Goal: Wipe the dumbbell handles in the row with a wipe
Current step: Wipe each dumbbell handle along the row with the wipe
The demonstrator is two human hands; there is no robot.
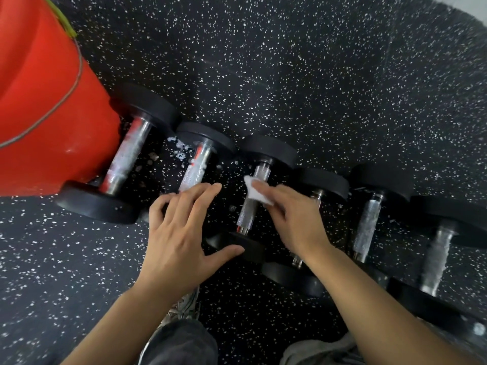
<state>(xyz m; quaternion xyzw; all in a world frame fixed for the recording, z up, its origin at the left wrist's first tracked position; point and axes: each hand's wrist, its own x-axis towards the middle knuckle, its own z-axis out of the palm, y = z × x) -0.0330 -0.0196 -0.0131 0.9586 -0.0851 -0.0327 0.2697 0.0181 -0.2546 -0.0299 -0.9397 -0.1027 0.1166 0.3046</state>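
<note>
Several black dumbbells with chrome knurled handles lie in a row on the speckled rubber floor. My right hand [292, 217] pinches a small white wipe [254, 192] against the handle of the third dumbbell [250, 206] from the left. My left hand [179, 233] rests flat with fingers spread over the near end of the second dumbbell [196, 164], thumb touching the third dumbbell's near weight [237, 242]. The first dumbbell [126, 154] and second carry white foam on their handles. Further right lie a fourth dumbbell, partly hidden under my right hand, a fifth dumbbell [367, 227] and a sixth dumbbell [434, 259].
A large red bucket [39, 101] with a wire handle stands at the left, touching the first dumbbell. Foam specks [179, 151] dot the floor between the first two dumbbells. My knees and a shoe [184, 309] are at the bottom edge.
</note>
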